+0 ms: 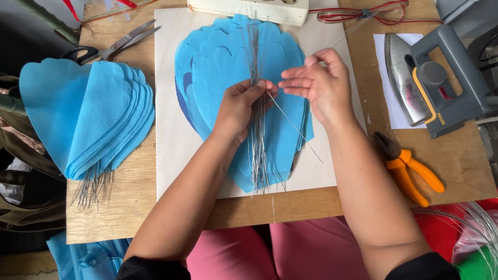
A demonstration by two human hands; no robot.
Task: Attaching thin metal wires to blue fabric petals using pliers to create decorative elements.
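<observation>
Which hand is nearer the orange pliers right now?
Right. The right hand is over the blue petal sheets, up and to the left of the orange pliers, pulling a single wire. The left hand is farther left, gripping the wire bundle.

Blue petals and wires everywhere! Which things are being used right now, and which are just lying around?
In use:
left hand gripping the wire bundle
right hand pinching a single wire
blue petal pile under the wires

Lying about:
wired petal stack
scissors
iron
orange pliers
power strip
</observation>
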